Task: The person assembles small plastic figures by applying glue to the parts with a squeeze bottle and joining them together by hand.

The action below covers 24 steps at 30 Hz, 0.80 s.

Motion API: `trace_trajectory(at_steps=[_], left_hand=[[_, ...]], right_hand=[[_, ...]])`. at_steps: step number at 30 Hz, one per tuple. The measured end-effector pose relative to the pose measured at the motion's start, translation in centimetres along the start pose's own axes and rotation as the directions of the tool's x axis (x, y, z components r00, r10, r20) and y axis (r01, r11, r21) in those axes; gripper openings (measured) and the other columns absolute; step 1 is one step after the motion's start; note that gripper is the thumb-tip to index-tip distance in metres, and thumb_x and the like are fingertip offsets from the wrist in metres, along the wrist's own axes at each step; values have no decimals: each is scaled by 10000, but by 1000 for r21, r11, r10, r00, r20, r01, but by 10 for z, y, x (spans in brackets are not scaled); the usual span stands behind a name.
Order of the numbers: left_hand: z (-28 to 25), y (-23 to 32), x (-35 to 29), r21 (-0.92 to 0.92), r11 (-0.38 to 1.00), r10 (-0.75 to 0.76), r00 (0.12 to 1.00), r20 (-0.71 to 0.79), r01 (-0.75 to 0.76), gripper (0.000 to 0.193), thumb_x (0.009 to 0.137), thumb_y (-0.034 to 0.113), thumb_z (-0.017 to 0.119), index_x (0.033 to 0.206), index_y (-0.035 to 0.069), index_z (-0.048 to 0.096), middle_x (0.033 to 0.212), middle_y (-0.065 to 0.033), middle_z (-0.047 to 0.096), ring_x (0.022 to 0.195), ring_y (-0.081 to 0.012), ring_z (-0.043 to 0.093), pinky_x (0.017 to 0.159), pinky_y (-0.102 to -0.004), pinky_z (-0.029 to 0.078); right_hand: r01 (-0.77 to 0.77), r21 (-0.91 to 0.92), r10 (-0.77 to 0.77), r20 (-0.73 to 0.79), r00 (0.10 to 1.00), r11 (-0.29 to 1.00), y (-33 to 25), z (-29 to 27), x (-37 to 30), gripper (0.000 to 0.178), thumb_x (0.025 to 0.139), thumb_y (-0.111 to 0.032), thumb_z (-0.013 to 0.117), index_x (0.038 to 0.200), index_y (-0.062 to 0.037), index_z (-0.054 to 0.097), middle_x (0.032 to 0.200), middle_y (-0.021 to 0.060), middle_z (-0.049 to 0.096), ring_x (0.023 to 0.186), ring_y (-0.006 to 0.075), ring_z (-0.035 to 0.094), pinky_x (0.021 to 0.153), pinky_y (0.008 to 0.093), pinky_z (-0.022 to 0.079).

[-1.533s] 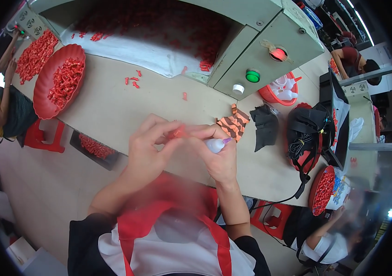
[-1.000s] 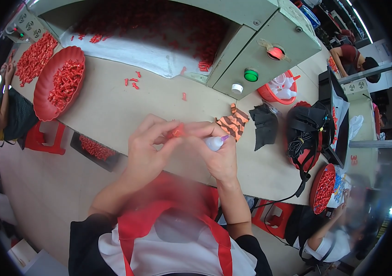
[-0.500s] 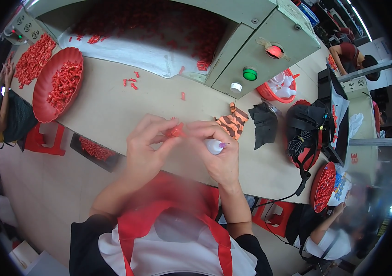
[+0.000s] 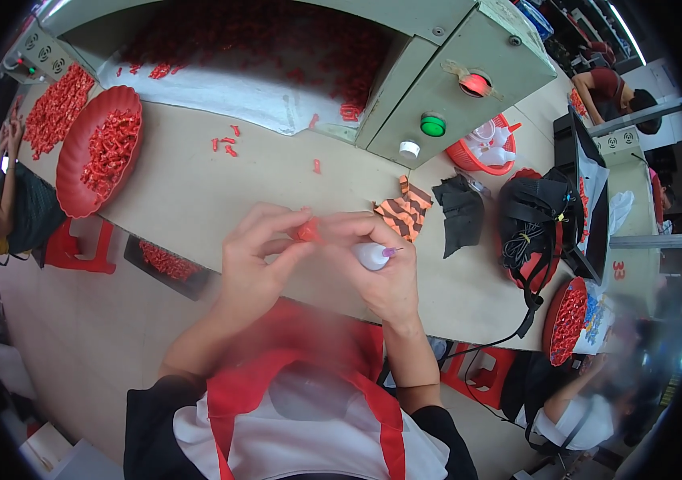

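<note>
Over the near part of the table, my left hand pinches a small glossy red piece between thumb and fingertips. A blurred patch hides part of its shape. My right hand is closed round a small white squeeze bottle with a thin purple needle tip, which points away to the right. The right index finger and thumb reach toward the red piece; whether they touch it I cannot tell. Beyond the hands, several similar red pieces lie loose on the tabletop.
A red scalloped tray of red pieces stands left, beside a heap. Ahead is a pale green machine. To the right lie a striped cloth, a black cloth, a red basket of bottles and a black bag. Other people sit both sides.
Both hands keep nearly the same pose, still holding the red piece and the bottle. The whole view has shifted only slightly.
</note>
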<state>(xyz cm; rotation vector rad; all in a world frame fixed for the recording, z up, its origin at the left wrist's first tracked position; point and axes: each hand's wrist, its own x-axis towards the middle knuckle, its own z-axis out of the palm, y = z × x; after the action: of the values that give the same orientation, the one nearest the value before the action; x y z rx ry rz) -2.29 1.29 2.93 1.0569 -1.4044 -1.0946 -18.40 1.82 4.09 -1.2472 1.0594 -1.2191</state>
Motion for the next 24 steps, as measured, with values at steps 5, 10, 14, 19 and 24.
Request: trace_trajectory(at_steps=[5,10,14,19,24], left_hand=[[-9,-14,6,-620,561,-436,833,341,548,310,820,-1,603,1121,-44,545,993,-128,609,856,-191,623,745,-300,535],[-14,-33,4,-658,369,-331,754,567,656,325,858,57,571,1164,-38,514,1037,-122,599,901,-183,611,778,-301,511],[-13,-37,4,-648,324,-313,724,615,690,333,859,152,600,1115,-47,523,988,-158,602,877,-226,619,726,-327,524],[-14,-56,-3,-698,191,-262,721,641,690,476,865,365,581,1133,-24,521,1070,-177,567,931,-252,601,753,-329,513],[-14,-59,-3,-694,153,-192,710,677,703,561,868,443,550,1188,-14,494,1082,-183,562,945,-268,597,790,-343,509]], right_hand=[[155,-274,-150,38,988,949,-10,-1,-5,359,695,-25,736,1023,-12,589,1064,97,565,740,114,608,631,231,494],[188,-508,-208,18,978,840,-11,5,-8,481,597,-76,792,1041,-45,610,1113,89,538,743,173,623,660,280,508],[223,-525,-224,62,973,822,-9,2,-8,487,595,-92,794,1042,-45,609,1100,88,543,739,181,625,664,300,512],[308,-617,-273,154,950,724,-11,1,-8,468,645,-109,753,1079,-53,587,1114,72,500,704,145,620,586,277,505],[325,-626,-276,178,945,709,-12,1,-8,468,636,-122,758,1067,-53,588,1101,65,501,708,150,619,578,278,501]])
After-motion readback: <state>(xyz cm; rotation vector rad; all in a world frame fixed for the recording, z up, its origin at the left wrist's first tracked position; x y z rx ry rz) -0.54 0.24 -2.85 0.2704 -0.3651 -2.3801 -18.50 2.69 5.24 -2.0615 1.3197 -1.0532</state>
